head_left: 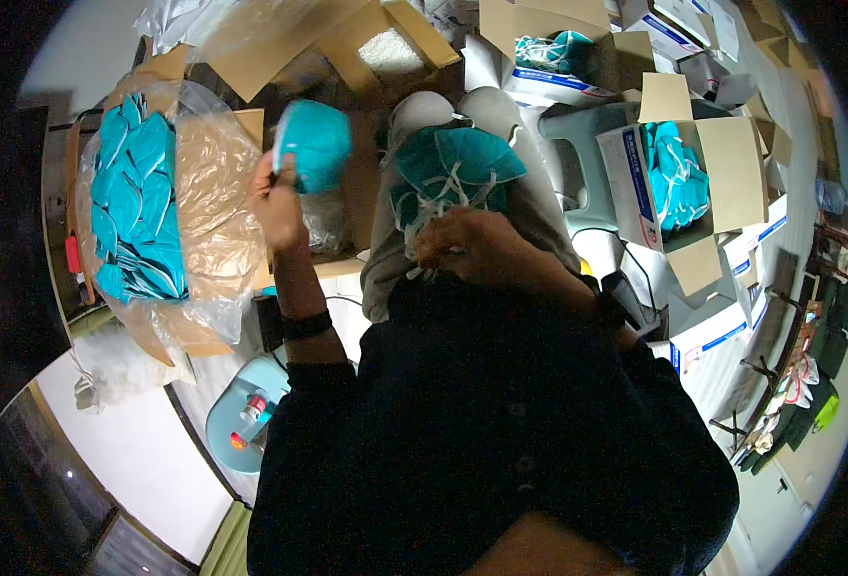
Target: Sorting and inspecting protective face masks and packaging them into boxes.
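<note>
Evidently, the work is standing partway along, with teal masks lying at both ends of it. The left hand [282, 206] is holding a single teal mask [320, 146], blurred in the view, its fingers pinching the lower edge beside the open bag. The right hand [472, 240] is resting over the lap, its fingers curling narrowly around white straps [453, 182] that are trailing from a fanned bunch of masks [457, 158]. This bunch is lying across the person's grey trousers [381, 259].

At left, a clear plastic bag [214, 163] is lining a carton and holding a large heap of teal pieces [141, 182]; no straps are showing on them, so these are probably representing the portion left to handle. At right, an open white-and-blue box [625, 178] is containing strapped masks [673, 178], and an upper box [558, 84] is containing more [553, 53]; these are seemingly representing the portion done. The lap bunch is apparently occupying the middle stage. Exact counts are remaining uncertain, since the piles are overlapping.
</note>
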Demonstrator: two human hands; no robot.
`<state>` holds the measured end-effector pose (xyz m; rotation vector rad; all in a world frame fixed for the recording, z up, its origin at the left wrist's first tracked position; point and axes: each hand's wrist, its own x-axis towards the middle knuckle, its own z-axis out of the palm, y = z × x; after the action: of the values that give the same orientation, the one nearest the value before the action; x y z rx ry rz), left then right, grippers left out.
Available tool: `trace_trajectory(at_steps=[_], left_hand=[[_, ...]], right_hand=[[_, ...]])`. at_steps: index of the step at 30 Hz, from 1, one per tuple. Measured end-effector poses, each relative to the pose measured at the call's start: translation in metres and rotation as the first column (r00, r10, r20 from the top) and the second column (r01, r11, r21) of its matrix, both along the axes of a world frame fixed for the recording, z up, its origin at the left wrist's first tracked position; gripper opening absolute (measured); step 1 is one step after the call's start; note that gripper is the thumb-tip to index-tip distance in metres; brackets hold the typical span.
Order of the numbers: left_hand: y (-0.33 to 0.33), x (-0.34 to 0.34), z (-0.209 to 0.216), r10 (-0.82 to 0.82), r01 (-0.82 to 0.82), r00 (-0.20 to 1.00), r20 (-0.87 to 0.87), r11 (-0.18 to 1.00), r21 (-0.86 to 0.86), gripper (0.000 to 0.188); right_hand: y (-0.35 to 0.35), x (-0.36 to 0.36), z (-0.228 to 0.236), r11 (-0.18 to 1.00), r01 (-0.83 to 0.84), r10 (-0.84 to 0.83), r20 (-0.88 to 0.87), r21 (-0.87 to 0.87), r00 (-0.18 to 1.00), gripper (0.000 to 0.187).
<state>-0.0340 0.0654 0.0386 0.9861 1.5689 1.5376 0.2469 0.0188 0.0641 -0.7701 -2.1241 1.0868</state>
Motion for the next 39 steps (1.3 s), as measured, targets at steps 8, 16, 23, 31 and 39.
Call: trace_trajectory(at_steps=[8,16,23,31,39], left_hand=[[0.003,0.045,-0.033,-0.237,0.296,0.918,0.318,0.943,-0.151,0.026],[0.009,0.105,-0.025,-0.648,0.396,0.708,-0.281,0.694,-0.602,0.048],[-0.004,0.132,0.031,-0.642,0.468,0.693,-0.326,0.746,-0.473,0.033],[-0.023,0.143,0.0,-0.588,0.552,0.756,-0.287,0.809,-0.203,0.022],[-0.041,0.147,0.032,-0.461,0.461,0.723,-0.514,0.877,-0.137,0.022]], right_hand=[[0.041,0.005,-0.006,0.904,0.408,-0.395,0.619,0.129,0.679,0.028],[0.033,0.014,-0.048,0.734,0.272,-0.415,-0.093,-0.623,0.905,0.011],[0.037,0.021,-0.048,0.754,0.314,-0.511,-0.214,-0.577,0.832,0.007],[0.056,0.038,-0.064,0.261,-0.169,-0.8,-0.311,-0.951,0.513,0.018],[0.083,0.072,-0.064,0.148,-0.574,-0.964,-0.246,-0.805,0.097,0.009]])
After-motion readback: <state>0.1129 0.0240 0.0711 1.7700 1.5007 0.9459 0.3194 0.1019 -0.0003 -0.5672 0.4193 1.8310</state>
